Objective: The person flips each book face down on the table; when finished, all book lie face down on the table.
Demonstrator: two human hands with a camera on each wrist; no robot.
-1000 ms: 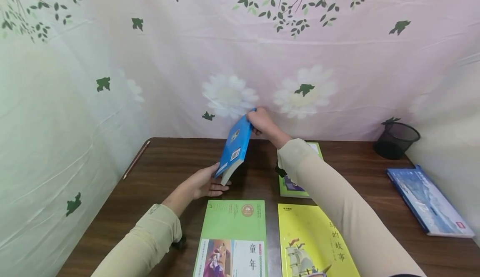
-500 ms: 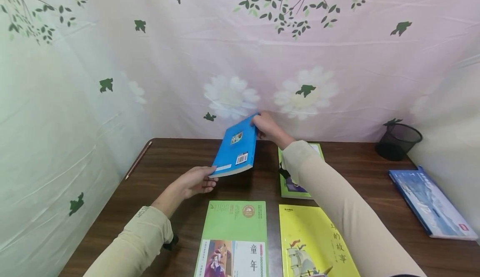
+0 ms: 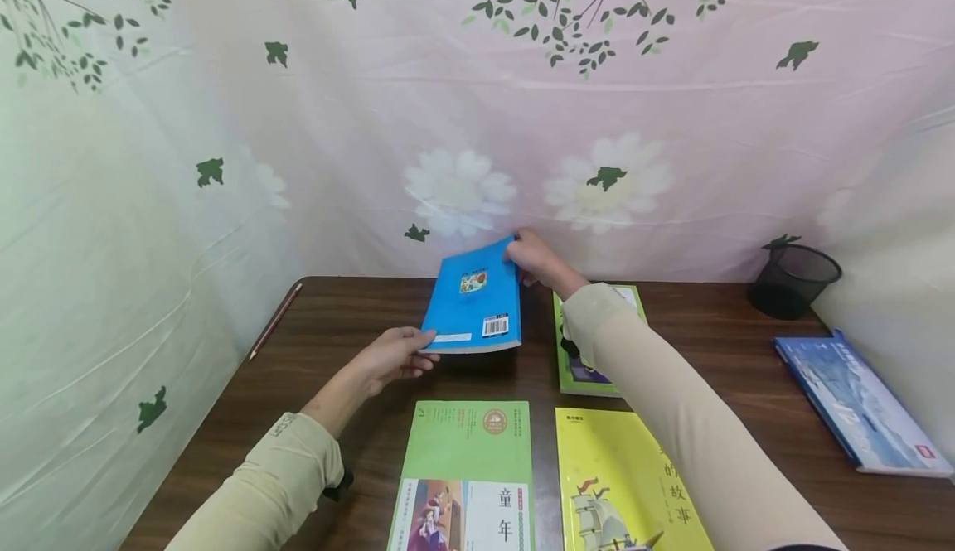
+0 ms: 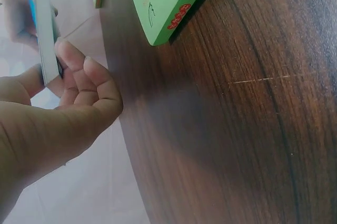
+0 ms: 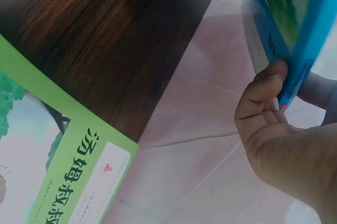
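Observation:
A blue paperback book (image 3: 466, 306), back cover with a barcode facing up, is held above the rear of the table, its far edge raised. My left hand (image 3: 391, 359) pinches its near left corner, thumb on top and fingers beneath. The far right corner is in my right hand (image 3: 539, 257), thumb over the cover. In the left wrist view the page edge (image 4: 48, 50) of the book sits between thumb and fingers. The right wrist view shows the illustrated front cover (image 5: 287, 2) on the underside and curled fingers at the corner.
On the brown table (image 3: 343, 311) lie a green book (image 3: 470, 439) and a yellow book (image 3: 597, 460) in front. Another green book (image 3: 589, 381) is partly hidden by my right sleeve. A blue-white book (image 3: 858, 402), a black mesh cup (image 3: 794, 282) and a pencil (image 3: 276, 319) lie near the edges.
The blue book has turned from steeply tilted to flatter, showing its back cover more fully. My left hand now pinches the corner; my right hand has moved slightly down and right.

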